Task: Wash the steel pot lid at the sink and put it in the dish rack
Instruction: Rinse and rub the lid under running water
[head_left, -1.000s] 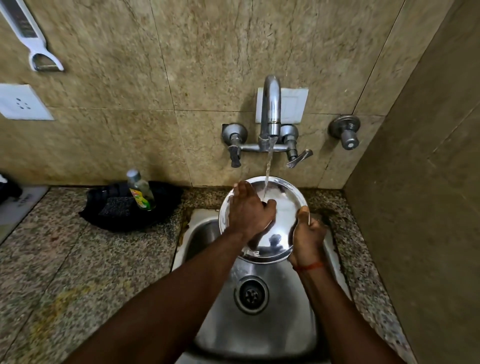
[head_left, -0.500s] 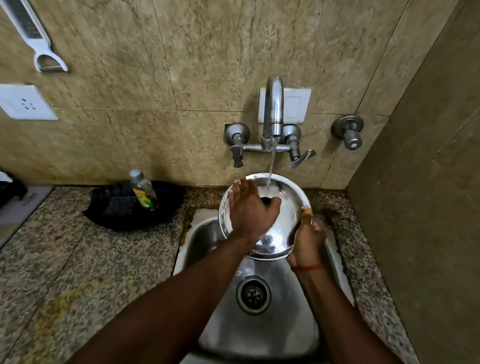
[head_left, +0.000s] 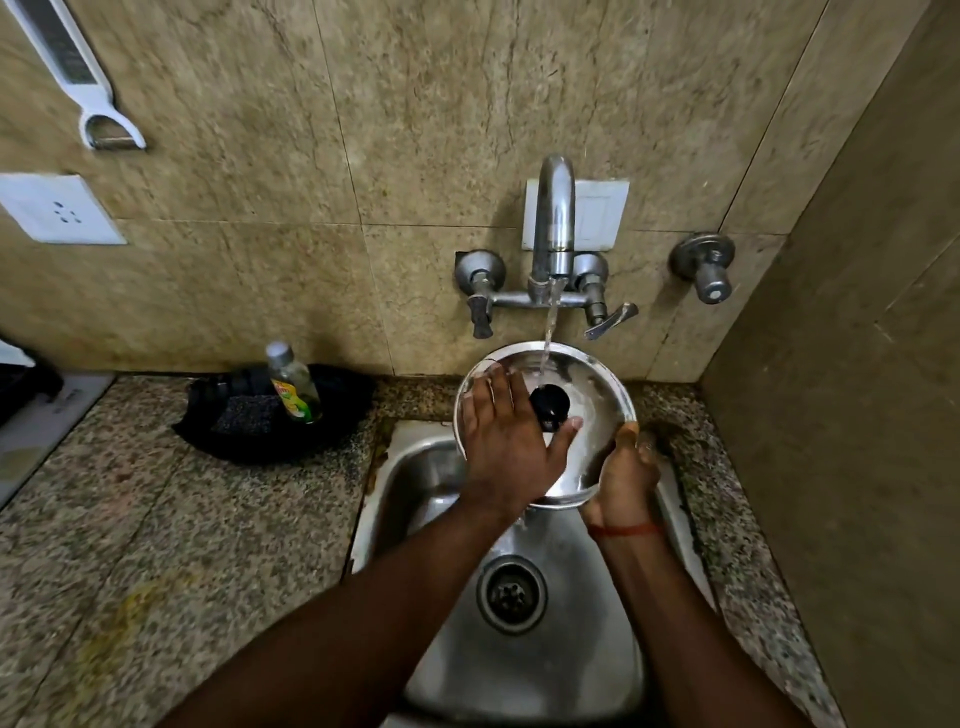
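Head view. The steel pot lid (head_left: 587, 395) is held tilted over the far end of the sink (head_left: 524, 649), directly below the tap (head_left: 553, 218). A stream of water (head_left: 548, 332) falls from the spout onto the lid at its 12 o'clock edge, just above the black knob (head_left: 549, 405) at the lid's centre.

The left hand (head_left: 506, 447) lies flat and open on the lid face, covering the sector from 7 to 10 o'clock, fingers spread and thumb reaching below the knob. The right hand (head_left: 626, 473) is closed on the lid rim at about 5 o'clock, thumb on the upper face, supporting the lid from beneath. A red thread (head_left: 626, 530) circles the right wrist.

The sink drain (head_left: 511, 592) sits below the lid at 6 o'clock. On the granite counter (head_left: 156, 545), at 9 o'clock from the lid, a small bottle (head_left: 293, 382) stands in a black tray (head_left: 332, 431) beside a scrub pad (head_left: 247, 413).
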